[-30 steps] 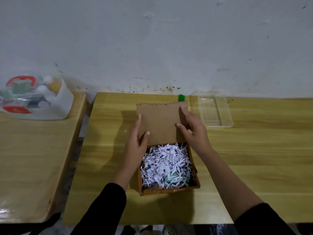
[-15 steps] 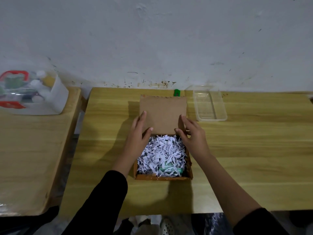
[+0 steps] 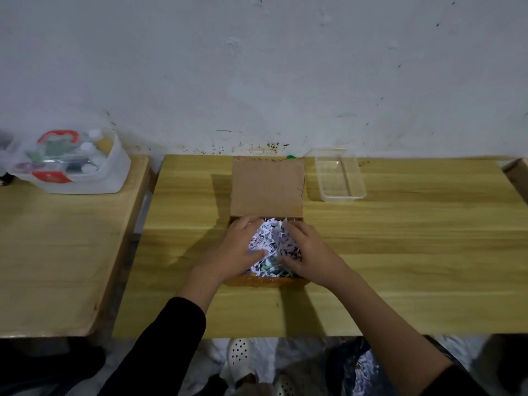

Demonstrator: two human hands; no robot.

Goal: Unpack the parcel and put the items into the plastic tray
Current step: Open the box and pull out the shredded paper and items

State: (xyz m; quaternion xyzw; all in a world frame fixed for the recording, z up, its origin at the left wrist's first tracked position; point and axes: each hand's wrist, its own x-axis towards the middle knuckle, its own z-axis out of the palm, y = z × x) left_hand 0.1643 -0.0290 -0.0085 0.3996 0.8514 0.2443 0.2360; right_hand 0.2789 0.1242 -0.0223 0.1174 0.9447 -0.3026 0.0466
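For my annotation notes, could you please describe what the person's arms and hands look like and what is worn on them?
Both hands are bare: no gloves, and no rings, watch or bracelet can be seen on the left hand or the right hand. Each arm wears a plain black long sleeve, pushed up so the forearm is uncovered; the left sleeve ends nearer the wrist than the right sleeve. No markings or logos show on the fabric.

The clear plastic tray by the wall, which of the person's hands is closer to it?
Right. The right hand sits in the shredded paper on the open box's tray side, below the plastic tray. The left hand is on the box's far side.
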